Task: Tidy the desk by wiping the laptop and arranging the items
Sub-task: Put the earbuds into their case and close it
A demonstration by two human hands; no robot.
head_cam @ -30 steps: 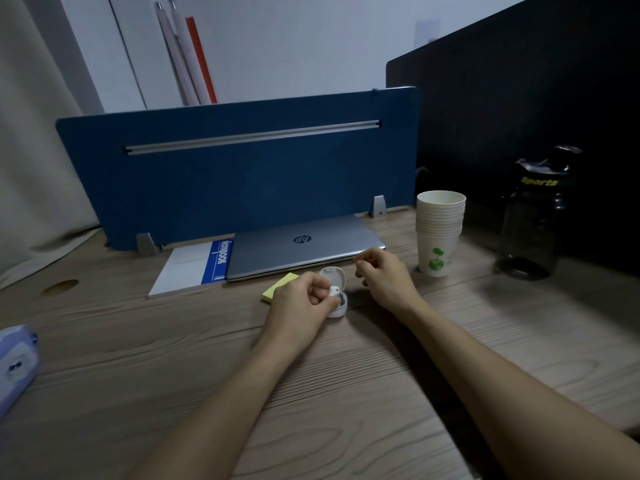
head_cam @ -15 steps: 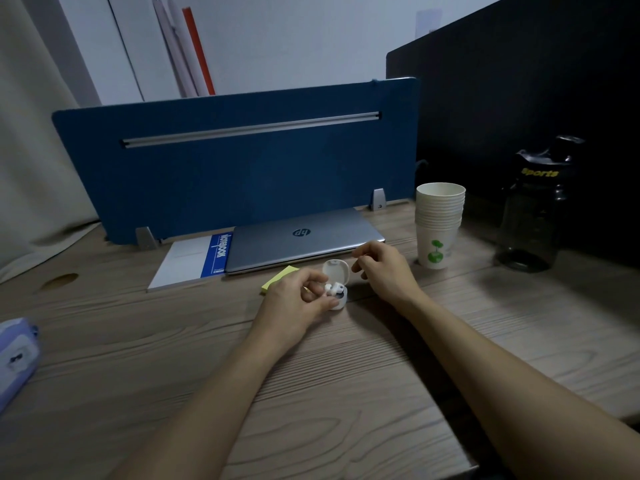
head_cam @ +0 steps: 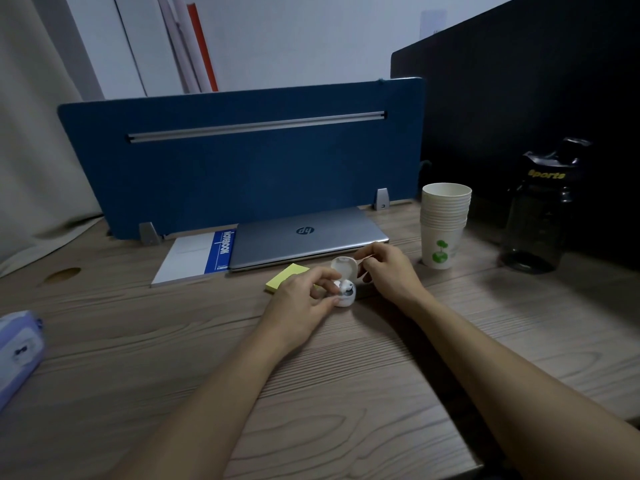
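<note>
**Earbud going back into its open case**

Nearest, a lilac pouch (head_cam: 17, 355) lies at the left edge of the wooden surface (head_cam: 346, 410). Mid-surface, the left hand (head_cam: 304, 303) curls its thumb and forefinger round the base of a small white earbud case (head_cam: 344, 292), steadying it. Since a second ago this hand has loosened from a closed fist over the case, so one earbud now shows seated inside. The right hand (head_cam: 388, 271) has drawn closer to the raised lid and pinches something small and pale, probably the second earbud, though that is hard to tell. Closing the case looks like the next step in arranging the items.

Just behind lie a yellow sticky-note pad (head_cam: 284, 277), then the shut silver laptop (head_cam: 304, 242) beside a notebook (head_cam: 197, 254), against the blue divider (head_cam: 242, 168). Stacked paper cups (head_cam: 445, 226) and a dark bottle (head_cam: 540, 209) stand right.
</note>
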